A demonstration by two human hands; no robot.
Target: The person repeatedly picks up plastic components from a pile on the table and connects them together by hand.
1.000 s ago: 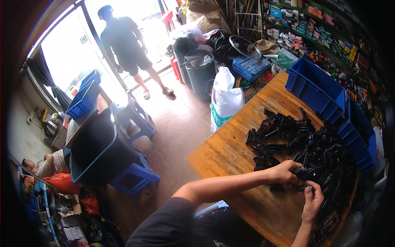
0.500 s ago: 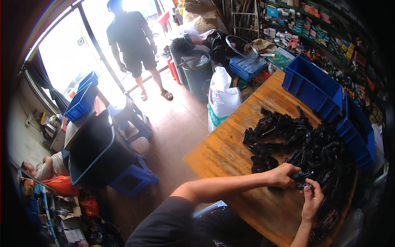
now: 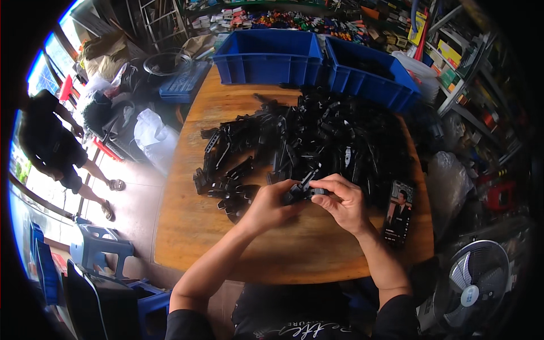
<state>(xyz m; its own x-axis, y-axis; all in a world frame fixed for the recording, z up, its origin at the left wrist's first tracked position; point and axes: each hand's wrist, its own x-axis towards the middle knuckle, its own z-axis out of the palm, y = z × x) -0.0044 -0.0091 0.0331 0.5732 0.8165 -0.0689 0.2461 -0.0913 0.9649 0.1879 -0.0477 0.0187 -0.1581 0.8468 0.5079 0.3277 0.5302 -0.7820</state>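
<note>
My left hand (image 3: 271,208) is closed around a small black part (image 3: 297,193), probably plastic, above the front half of the wooden table. My right hand (image 3: 347,205) pinches the other end of it between thumb and fingers, so both hands meet at the part. Its exact kind cannot be made out, as the fingers cover much of it. Just beyond the hands lies a big heap of similar black parts (image 3: 326,127), some with thin bright metal-looking pieces.
The wooden table (image 3: 243,258) holds a lit phone (image 3: 398,212) at the right. Two blue bins stand at the back, a left one (image 3: 266,68) and a right one (image 3: 368,82). A fan (image 3: 469,294) is at lower right; a person (image 3: 54,136) stands far left, near a stool (image 3: 102,241).
The view has swung to the right, bringing the table to the middle and the phone and fan into sight. Both hands still hold a black part together.
</note>
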